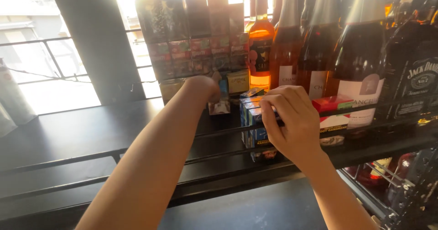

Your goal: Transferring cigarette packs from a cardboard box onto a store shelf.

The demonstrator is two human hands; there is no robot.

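Right hand (292, 120): fingers curled over the top of a stack of small blue boxes (252, 120) standing on the black shelf (91, 134), just behind its front rail. The fingertips press on the upper box; grip appears closed around its edge.

Left hand (203, 87): reaching further back toward a small carton (220, 106) below a wall of stacked dark packets (196, 34) at the rear of the shelf. Its fingers are hidden behind the wrist; whether they are open or closed cannot be determined.

Adjacent: a red and white box (335, 109) touching the right side of the hand, and a row of tall glass bottles (292, 43) along the back right of the shelf.

Handling assessment: the blue boxes look like light, stiff card, easily crushed at the corners and prone to toppling as a stack. Best held across the two broad faces. The nearby bottles are heavy and fragile.
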